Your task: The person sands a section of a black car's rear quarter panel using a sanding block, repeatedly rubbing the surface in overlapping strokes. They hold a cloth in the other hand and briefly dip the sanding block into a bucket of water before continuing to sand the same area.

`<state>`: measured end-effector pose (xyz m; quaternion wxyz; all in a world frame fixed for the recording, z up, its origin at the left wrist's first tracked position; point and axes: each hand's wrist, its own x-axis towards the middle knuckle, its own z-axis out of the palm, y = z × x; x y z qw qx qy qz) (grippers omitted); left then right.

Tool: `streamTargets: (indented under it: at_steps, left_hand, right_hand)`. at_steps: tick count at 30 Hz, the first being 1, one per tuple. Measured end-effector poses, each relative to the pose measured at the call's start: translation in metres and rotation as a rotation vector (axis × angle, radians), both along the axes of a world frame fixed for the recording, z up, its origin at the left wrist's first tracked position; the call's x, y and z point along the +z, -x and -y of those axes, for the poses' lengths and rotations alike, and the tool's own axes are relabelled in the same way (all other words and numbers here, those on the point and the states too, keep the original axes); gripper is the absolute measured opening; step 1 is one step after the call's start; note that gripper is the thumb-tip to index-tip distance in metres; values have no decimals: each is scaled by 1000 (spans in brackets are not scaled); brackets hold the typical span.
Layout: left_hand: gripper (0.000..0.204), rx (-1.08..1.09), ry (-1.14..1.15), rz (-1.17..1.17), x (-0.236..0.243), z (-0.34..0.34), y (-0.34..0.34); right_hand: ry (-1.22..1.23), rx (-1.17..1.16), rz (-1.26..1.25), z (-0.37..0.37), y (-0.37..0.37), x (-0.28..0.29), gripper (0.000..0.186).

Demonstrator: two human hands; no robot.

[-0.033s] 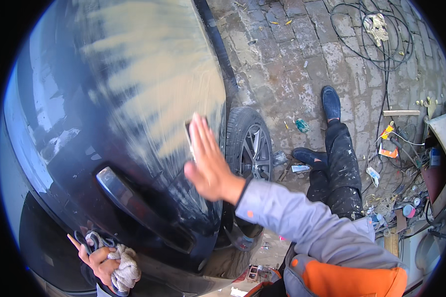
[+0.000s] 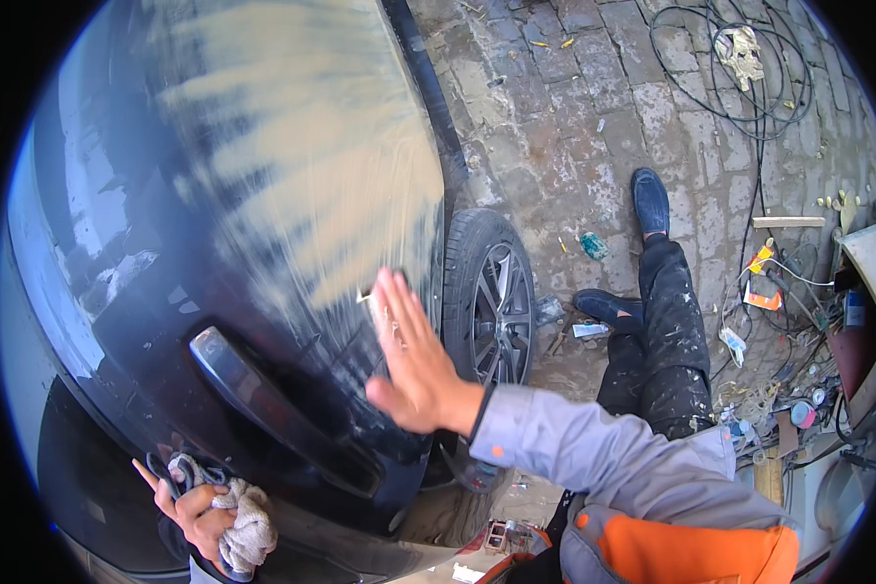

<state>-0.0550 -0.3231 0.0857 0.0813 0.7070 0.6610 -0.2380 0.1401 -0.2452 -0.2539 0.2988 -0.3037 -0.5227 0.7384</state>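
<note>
My right hand (image 2: 411, 365) lies flattened on a small flat sanding pad (image 2: 368, 298), mostly hidden beneath it, against the dark car panel (image 2: 136, 243). Above it the panel is streaked with beige filler (image 2: 292, 165), chalky toward its lower edge. At lower left, my left hand (image 2: 200, 516) has its fingers wrapped round a bunched grey knitted cloth (image 2: 243, 526) with dark edging, resting by the car. A long door handle (image 2: 263, 399) runs diagonally between my hands.
A car wheel (image 2: 496, 302) is right of the panel. My legs (image 2: 667, 331) stand on brick paving (image 2: 574, 117). Coiled black cable (image 2: 764, 127) lies at upper right. A wooden strip (image 2: 788, 222), orange-white package (image 2: 762, 295) and cluttered tins (image 2: 803, 414) are along the right.
My right hand and forearm have moved down the panel, toward me, uncovering more of the filler's lower edge. My left hand looks unchanged.
</note>
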Motion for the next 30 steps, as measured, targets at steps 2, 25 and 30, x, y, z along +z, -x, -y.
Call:
streamTargets:
  at_steps: [2,25,30]
  left_hand:
    - [38,23,-2,32,0,-3,-2]
    - [34,50,-112,39,-17,-18,-15]
    - [34,41,-63,47,-13,-17,-13]
  right_hand:
    - [-132,-1,8,36,-19,21,113]
    - [140,-27,172,-48,53,-122,105]
    - [71,72,100,48,-15,-21,110]
